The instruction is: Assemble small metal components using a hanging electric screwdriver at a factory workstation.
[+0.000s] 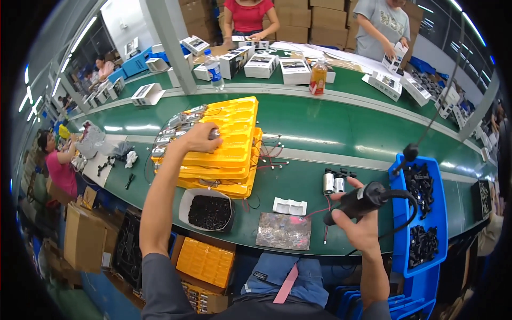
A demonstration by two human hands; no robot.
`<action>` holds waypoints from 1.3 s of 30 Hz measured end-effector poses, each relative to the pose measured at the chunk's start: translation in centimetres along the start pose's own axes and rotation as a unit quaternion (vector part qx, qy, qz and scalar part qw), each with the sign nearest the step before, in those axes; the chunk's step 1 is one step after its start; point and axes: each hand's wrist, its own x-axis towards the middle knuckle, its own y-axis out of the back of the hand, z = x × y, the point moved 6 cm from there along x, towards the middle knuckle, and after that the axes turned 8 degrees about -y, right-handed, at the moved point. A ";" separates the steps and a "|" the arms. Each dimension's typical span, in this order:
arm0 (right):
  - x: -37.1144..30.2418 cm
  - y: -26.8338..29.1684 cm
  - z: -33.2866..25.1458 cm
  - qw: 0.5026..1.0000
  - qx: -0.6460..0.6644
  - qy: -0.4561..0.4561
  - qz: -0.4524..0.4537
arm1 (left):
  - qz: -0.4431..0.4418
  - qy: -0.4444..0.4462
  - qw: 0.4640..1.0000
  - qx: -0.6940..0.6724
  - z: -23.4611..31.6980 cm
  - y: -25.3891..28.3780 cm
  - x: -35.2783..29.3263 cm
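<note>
Black corded driver (361,200) fills the right hand (362,229); the left hand (198,138) pinches a small grey part (214,134).

Stacked trays (237,141) are resting left of centre on the worktop (288,184). Before them, a tub (185,206) is standing by the near edge, small parts (210,212) lying inside. Rightward along that edge, a plate (282,232), then a bin (426,266), are lying.
</note>
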 end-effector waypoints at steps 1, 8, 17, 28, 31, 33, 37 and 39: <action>-0.4 -0.2 -0.2 0.996 -0.082 0.026 -0.011 | -0.006 0.010 1.000 -0.009 -0.1 0.6 -0.5; -7.6 1.3 -4.2 0.875 -0.359 0.234 -0.224 | 0.151 0.015 0.976 0.155 0.7 0.3 -1.3; -1.0 35.8 6.2 0.687 -0.665 -0.063 0.287 | -0.055 0.056 0.982 0.172 -0.9 1.0 0.7; -2.5 32.1 8.7 0.703 -0.660 -0.253 0.080 | 0.359 -0.055 0.922 0.134 0.9 1.9 -4.4; -2.3 32.7 8.7 0.678 -0.685 -0.258 0.060 | 0.546 -0.032 0.814 0.193 2.2 6.5 -6.3; -2.5 33.4 8.5 0.662 -0.698 -0.268 0.052 | 0.554 0.017 0.819 0.147 5.8 10.1 -7.0; -3.7 34.4 8.5 0.680 -0.669 -0.292 0.075 | 0.357 0.086 0.919 -0.143 9.2 10.3 -9.1; -3.7 36.1 10.2 0.753 -0.600 -0.270 0.011 | 0.300 0.065 0.904 -0.298 12.5 7.1 -10.4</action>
